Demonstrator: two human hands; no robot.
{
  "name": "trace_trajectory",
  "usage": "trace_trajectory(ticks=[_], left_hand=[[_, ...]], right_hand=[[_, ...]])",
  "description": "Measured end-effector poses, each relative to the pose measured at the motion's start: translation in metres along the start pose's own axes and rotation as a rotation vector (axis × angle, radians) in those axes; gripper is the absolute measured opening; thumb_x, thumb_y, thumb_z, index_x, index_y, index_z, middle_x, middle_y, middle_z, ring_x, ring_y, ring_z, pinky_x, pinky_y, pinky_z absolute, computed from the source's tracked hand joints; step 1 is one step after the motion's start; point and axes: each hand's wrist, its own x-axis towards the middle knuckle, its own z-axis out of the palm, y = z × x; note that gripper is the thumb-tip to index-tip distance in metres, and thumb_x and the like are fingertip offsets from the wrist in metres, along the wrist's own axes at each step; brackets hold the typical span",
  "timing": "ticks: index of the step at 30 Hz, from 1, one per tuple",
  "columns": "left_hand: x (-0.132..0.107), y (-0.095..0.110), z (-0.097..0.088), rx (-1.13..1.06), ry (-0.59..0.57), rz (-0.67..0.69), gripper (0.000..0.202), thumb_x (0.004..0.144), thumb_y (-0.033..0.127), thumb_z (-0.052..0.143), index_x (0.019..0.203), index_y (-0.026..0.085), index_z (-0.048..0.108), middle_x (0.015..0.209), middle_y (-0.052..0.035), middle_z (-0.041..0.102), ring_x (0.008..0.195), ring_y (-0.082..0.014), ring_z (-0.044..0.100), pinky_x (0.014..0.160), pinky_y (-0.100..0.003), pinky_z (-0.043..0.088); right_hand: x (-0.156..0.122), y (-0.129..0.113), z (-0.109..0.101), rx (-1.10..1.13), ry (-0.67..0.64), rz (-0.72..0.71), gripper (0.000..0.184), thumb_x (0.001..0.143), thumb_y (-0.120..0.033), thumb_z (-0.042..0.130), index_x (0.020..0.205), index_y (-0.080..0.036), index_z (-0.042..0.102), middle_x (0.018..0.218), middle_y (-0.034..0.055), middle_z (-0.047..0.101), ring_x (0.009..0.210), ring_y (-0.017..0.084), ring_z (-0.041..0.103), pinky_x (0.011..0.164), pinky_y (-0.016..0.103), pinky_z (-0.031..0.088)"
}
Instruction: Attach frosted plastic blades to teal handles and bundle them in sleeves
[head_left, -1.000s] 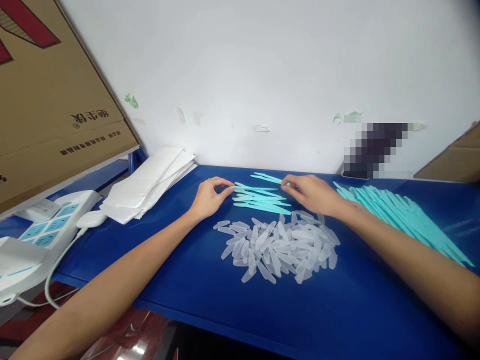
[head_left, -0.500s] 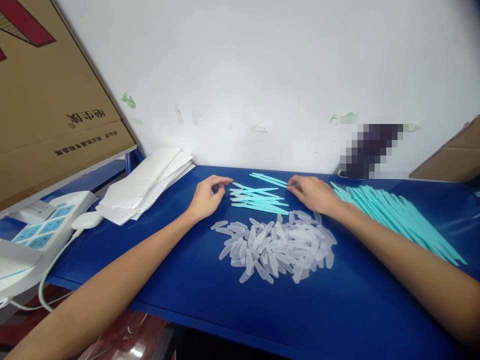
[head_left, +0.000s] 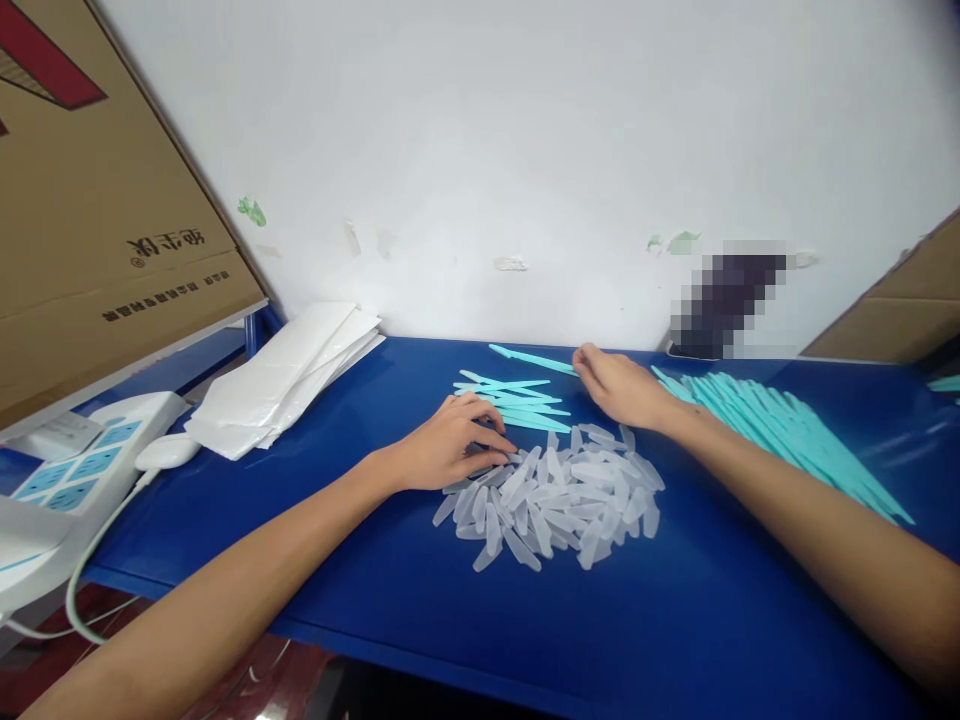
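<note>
My right hand (head_left: 616,388) pinches the right end of a turquoise eyebrow razor (head_left: 534,358), which points left along the back of the blue table. Its other fingers are curled. At the left edge of a heap of translucent plastic blade caps (head_left: 570,500), my left hand (head_left: 457,440) has its thumb and forefinger nearly together on one cap (head_left: 516,458). Several more turquoise razors (head_left: 525,400) lie in a loose row between the hands, partly behind the left fingers. A large pile of such razors (head_left: 787,435) lies beyond my right forearm, which covers part of it.
White flat bags (head_left: 289,370) are stacked at the left back. A power strip (head_left: 97,460) with a white plug and cable stands at the left edge. A large cardboard box (head_left: 112,200) leans in above it. Behind the blue table (head_left: 337,580) rises a white wall (head_left: 465,150).
My left hand has moved from beside the razor row down and right to the caps. My right hand keeps its hold, and the two razors beside it now look lined up as one.
</note>
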Motion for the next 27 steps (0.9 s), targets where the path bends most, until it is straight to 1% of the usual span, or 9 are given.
trace_trajectory(ticks=[2,4,8,10,12,14,18,22,27], left_hand=[[0.001,-0.002,0.002,-0.099,0.071,-0.017,0.022,0.097,0.038,0.058,0.103,0.027,0.077,0.106,-0.0059,0.067,0.101,-0.0212,0.056,0.093,-0.039,0.04],[0.002,-0.003,0.003,-0.21,0.214,-0.048,0.021,0.097,0.036,0.059,0.1,0.023,0.075,0.1,-0.0054,0.069,0.096,-0.0192,0.059,0.09,-0.036,0.043],[0.004,-0.01,0.001,-0.481,0.592,-0.247,0.026,0.094,0.037,0.062,0.11,0.018,0.068,0.089,-0.0045,0.072,0.083,-0.0163,0.065,0.076,-0.029,0.049],[0.006,-0.018,0.0,-0.606,0.723,-0.342,0.033,0.09,0.04,0.066,0.113,0.016,0.067,0.081,-0.0032,0.07,0.075,-0.0149,0.065,0.073,-0.028,0.051],[0.007,-0.026,-0.001,-0.676,0.811,-0.415,0.036,0.088,0.042,0.068,0.108,0.013,0.069,0.078,-0.0033,0.07,0.069,-0.0134,0.063,0.071,-0.027,0.051],[0.007,-0.033,-0.001,-0.709,0.859,-0.479,0.037,0.086,0.045,0.067,0.101,0.012,0.073,0.077,-0.0037,0.069,0.066,-0.012,0.06,0.068,-0.026,0.05],[0.008,-0.037,0.001,-0.794,0.868,-0.539,0.041,0.084,0.051,0.069,0.095,0.012,0.076,0.073,-0.0034,0.068,0.063,-0.011,0.058,0.063,-0.025,0.046],[0.008,-0.037,0.002,-0.84,0.848,-0.543,0.044,0.082,0.055,0.071,0.091,0.013,0.075,0.071,-0.0035,0.068,0.06,-0.0106,0.058,0.059,-0.024,0.044],[0.007,-0.039,0.003,-0.839,0.814,-0.521,0.043,0.084,0.055,0.068,0.093,0.014,0.073,0.068,-0.0024,0.067,0.057,-0.0099,0.058,0.059,-0.023,0.045]], right_hand=[[0.0,-0.001,-0.003,0.086,0.032,-0.057,0.02,0.101,-0.035,0.029,0.098,-0.023,0.045,0.084,0.0061,0.064,0.072,0.022,0.056,0.066,0.032,0.036],[0.0,-0.003,-0.006,0.156,0.078,-0.126,0.021,0.101,-0.035,0.03,0.09,-0.023,0.043,0.082,0.0052,0.06,0.074,0.02,0.054,0.07,0.032,0.038],[-0.002,-0.008,-0.011,0.244,0.196,-0.242,0.021,0.101,-0.033,0.034,0.087,-0.022,0.043,0.084,0.0038,0.056,0.076,0.018,0.051,0.072,0.031,0.039],[-0.004,-0.01,-0.013,0.249,0.223,-0.239,0.018,0.101,-0.033,0.035,0.09,-0.022,0.044,0.083,0.0022,0.056,0.073,0.016,0.05,0.069,0.03,0.037],[-0.006,-0.013,-0.013,0.23,0.229,-0.237,0.016,0.102,-0.033,0.034,0.092,-0.023,0.043,0.083,0.0016,0.056,0.071,0.016,0.05,0.067,0.029,0.036],[-0.008,-0.017,-0.014,0.198,0.22,-0.233,0.017,0.102,-0.034,0.033,0.093,-0.023,0.041,0.081,0.0014,0.055,0.068,0.016,0.05,0.065,0.03,0.035],[-0.012,-0.024,-0.017,0.108,0.2,-0.178,0.017,0.103,-0.034,0.029,0.099,-0.023,0.042,0.07,-0.0002,0.054,0.058,0.016,0.046,0.059,0.03,0.03],[-0.014,-0.027,-0.019,0.038,0.212,-0.17,0.017,0.102,-0.031,0.028,0.103,-0.023,0.043,0.067,0.0,0.055,0.055,0.017,0.045,0.056,0.03,0.027],[-0.013,-0.027,-0.02,-0.056,0.209,-0.174,0.022,0.103,-0.032,0.026,0.106,-0.022,0.045,0.065,0.0007,0.055,0.054,0.017,0.044,0.055,0.03,0.024]])
